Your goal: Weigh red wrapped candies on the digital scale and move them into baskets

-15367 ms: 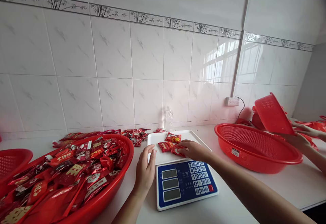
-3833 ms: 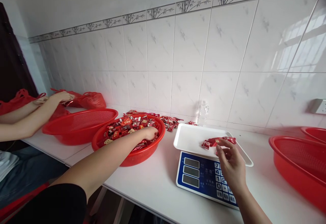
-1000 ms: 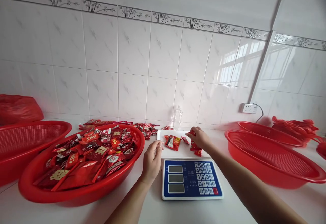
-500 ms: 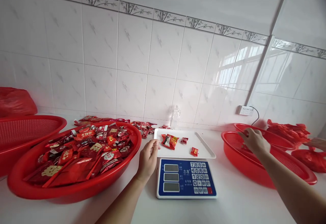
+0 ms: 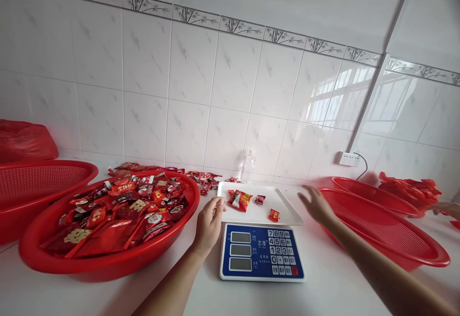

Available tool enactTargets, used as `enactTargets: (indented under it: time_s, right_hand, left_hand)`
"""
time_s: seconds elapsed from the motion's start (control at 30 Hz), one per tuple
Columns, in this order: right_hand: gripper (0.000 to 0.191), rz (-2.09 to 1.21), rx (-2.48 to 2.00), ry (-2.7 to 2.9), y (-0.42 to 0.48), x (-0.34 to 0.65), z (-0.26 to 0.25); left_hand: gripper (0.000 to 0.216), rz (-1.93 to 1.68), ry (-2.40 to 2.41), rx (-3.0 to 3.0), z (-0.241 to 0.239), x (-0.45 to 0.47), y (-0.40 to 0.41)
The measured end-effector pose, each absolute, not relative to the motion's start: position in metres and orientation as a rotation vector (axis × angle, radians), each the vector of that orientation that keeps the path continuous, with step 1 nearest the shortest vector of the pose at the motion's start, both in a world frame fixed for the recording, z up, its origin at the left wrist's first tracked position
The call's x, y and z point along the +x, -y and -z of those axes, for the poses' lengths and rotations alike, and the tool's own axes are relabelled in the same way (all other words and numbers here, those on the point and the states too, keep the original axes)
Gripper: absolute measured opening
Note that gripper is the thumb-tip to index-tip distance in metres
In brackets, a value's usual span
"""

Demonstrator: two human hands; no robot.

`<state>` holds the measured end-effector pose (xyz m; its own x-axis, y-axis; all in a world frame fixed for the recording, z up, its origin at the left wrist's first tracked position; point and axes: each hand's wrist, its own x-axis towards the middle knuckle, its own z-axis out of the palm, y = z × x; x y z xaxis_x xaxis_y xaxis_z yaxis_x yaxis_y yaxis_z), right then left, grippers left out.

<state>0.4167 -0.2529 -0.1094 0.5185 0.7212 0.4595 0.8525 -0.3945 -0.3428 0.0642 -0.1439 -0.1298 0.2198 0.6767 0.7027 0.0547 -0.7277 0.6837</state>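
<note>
My left hand (image 5: pixel 211 221) is closed beside the left edge of a white scale tray (image 5: pixel 283 205); whatever its fingers may hold is hidden. On the tray lie a larger red and yellow snack packet (image 5: pixel 240 200), a small dark-red wrapped candy (image 5: pixel 260 200) and a small red wrapped candy (image 5: pixel 273 215). Fingers apart and holding nothing, my right hand (image 5: pixel 318 206) hovers between the tray's right edge and a red plastic basket (image 5: pixel 388 220). The blue keypad panel of the digital scale (image 5: pixel 261 253) faces me in front of the tray.
A red basket (image 5: pixel 179 239) heaped with wrapped sweets stands left, another red basket (image 5: pixel 50 181) behind it. Loose packets (image 5: pixel 204 181) and a clear bottle (image 5: pixel 249 166) are by the tiled wall. Red bags (image 5: pixel 409 191) and another person's hand (image 5: pixel 447 208) are far right.
My right hand has come out from over the right basket and moved left toward the tray, its fingers now spread. My left hand stays in place. The view has shifted slightly.
</note>
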Motion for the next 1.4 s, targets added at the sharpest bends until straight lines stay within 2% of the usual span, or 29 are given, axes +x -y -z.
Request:
enactTargets:
  time_s: [0.1, 0.23, 0.47, 0.7, 1.03, 1.23, 1.4]
  right_hand:
    - [0.061, 0.092, -2.096, 1.548, 0.222, 0.355, 0.114]
    - [0.063, -0.150, -2.103, 1.646, 0.193, 0.308, 0.114]
    - [0.074, -0.260, -2.160, 1.735, 0.146, 0.265, 0.106]
    - [0.060, -0.125, -1.969, 2.035, 0.127, 0.236, 0.104]
    - [0.037, 0.176, -1.868, 1.995, 0.135, 0.229, 0.105]
    - [0.032, 0.271, -1.850, 1.878, 0.139, 0.242, 0.100]
    - [0.035, 0.354, -1.914, 1.622, 0.156, 0.301, 0.080]
  left_hand:
    - [0.030, -1.540, -0.671, 1.961, 0.129, 0.063, 0.144]
    - [0.032, -1.551, -0.676, 1.947, 0.128, 0.063, 0.146]
    - [0.032, -1.574, -0.664, 1.943, 0.128, 0.062, 0.148]
    - [0.032, -1.556, -0.634, 1.932, 0.128, 0.062, 0.149]
    - [0.033, -1.552, -0.645, 1.935, 0.127, 0.063, 0.149]
    - [0.034, -1.566, -0.659, 1.902, 0.127, 0.062, 0.148]
    - [0.032, -1.562, -0.668, 1.881, 0.127, 0.061, 0.147]
